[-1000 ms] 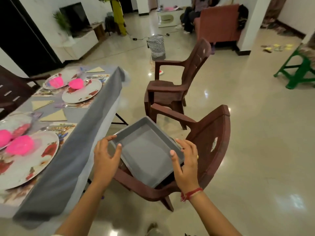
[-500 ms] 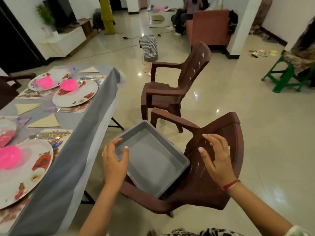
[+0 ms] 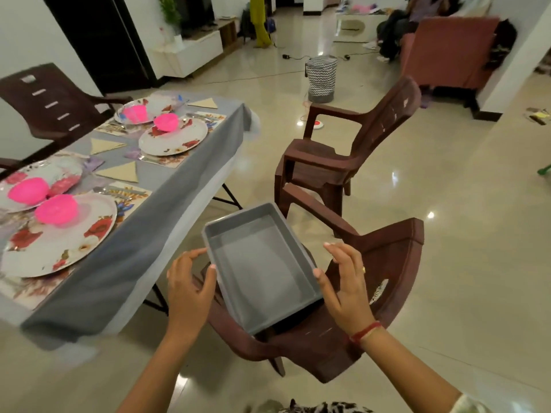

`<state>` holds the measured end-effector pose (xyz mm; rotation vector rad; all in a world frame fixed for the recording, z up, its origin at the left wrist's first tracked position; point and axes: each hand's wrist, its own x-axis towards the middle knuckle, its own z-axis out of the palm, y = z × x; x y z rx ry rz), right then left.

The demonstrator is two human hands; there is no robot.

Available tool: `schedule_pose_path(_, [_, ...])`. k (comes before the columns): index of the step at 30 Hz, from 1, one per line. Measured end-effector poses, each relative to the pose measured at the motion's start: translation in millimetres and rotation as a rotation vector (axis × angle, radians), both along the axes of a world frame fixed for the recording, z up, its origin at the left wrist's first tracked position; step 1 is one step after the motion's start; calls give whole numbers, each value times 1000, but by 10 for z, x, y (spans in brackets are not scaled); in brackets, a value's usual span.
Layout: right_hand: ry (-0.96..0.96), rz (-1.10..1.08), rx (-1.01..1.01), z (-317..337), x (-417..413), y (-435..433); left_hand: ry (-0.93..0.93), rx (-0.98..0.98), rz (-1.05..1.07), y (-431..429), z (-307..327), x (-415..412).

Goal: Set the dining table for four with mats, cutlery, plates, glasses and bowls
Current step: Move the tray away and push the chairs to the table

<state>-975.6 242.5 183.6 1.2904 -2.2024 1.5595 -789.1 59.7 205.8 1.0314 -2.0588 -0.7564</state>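
The empty grey plastic tray (image 3: 262, 272) lies askew on the seat of the near brown plastic chair (image 3: 390, 263), just beside the dining table (image 3: 167, 204), where floral plates (image 3: 173, 135) and pink bowls (image 3: 56, 208) are laid out. The person's left hand (image 3: 187, 284) and right hand (image 3: 343, 284) flank its long sides, fingers loose and spread, thumbs at the rim, neither closed round it. It looks light, stiff and a little slick. I'd take it by both long rims, thumbs hooked over the lip.
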Motion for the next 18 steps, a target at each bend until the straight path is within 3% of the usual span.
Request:
schedule_pose_path(5, [112,33,117,-129,-162,137,-20,-9,-24,-180,-38,101])
schedule_pose_path(11, [467,161,396,-196,-426,544,-41,118,-23,-213,-243,199])
schedule_pose_path(18, [393,173,526,-189,-916,720,-59,184,-60,193,-437,-18])
